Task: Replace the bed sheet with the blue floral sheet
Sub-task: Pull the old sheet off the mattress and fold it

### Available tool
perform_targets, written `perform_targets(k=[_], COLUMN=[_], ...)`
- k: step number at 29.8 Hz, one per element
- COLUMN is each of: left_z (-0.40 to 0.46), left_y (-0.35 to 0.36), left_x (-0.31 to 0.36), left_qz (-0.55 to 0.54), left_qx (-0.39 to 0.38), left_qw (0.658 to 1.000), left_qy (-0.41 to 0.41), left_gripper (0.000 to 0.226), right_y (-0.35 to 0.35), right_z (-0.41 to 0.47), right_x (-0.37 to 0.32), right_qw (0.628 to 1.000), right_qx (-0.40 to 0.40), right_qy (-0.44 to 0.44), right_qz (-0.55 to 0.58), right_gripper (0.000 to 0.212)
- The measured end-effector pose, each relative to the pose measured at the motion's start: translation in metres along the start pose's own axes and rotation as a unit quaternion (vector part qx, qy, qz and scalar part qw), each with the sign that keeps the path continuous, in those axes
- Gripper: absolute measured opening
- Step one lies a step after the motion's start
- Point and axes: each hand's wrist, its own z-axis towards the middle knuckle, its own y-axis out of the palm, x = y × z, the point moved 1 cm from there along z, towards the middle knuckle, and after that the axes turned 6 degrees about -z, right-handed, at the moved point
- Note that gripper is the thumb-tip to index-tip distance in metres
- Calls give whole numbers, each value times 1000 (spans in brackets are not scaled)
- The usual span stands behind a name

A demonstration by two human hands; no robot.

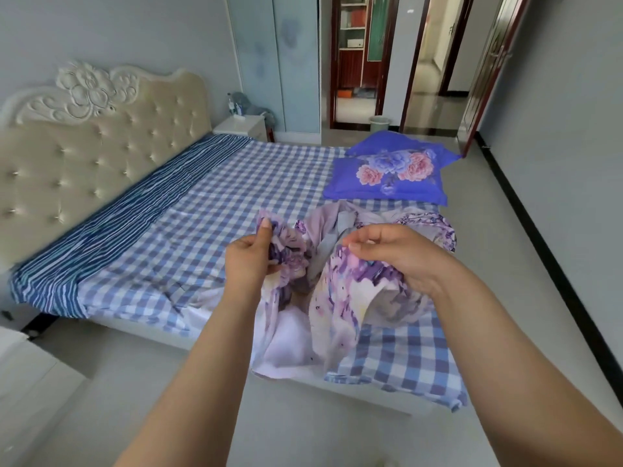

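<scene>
We stand at the bed's (141, 328) side, both hands over the near corner. Left hand (251, 261) grips a bunched fold of the purple floral sheet (340, 311), thumb up; right hand (401, 257) pinches another edge of it. The sheet lies crumpled on the blue checked sheet (209, 210), one end hanging off the edge. Two blue floral pillows (387, 176) sit further along; a striped cloth (111, 224) runs by the tufted headboard (101, 143)

Bunched sheet (340, 298) on bed's (209, 203) near corner; 2 pillows (391, 173) behind it.
</scene>
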Motion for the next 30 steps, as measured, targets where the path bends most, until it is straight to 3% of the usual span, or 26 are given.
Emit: perform_targets(k=[3,6,9,13,20,26,30], left_z=[-8,-15,-22,-31,-40,-45,-49], left_y=[20,31,39,46,50,42,36], left_x=[12,16,11,6,13,19,26], left_qz=[20,45,36,5,-17,-2,33], left_qx=[-52,-138,-202,-248,-239,-224,-213], left_qw=[997,988,978,968,971,974,975], left_qy=[45,53,20,-19,3,25,62], left_gripper=[50,52,40,50,47,38,41], right_y=[12,17,18,11,-2,-9,-8], right_z=[-2,-4,-1,6,4,8,12], right_x=[-9,-6,-2,-4,-18,-30,-35], right_qw=[990,977,973,935,882,888,872], right_qx=[-52,-95,-39,50,15,49,-11], right_qy=[-44,-44,-75,-116,-172,-188,-161], right_qz=[-126,-185,-216,-330,-439,-417,-462], right_gripper=[15,35,46,24,32,3,43])
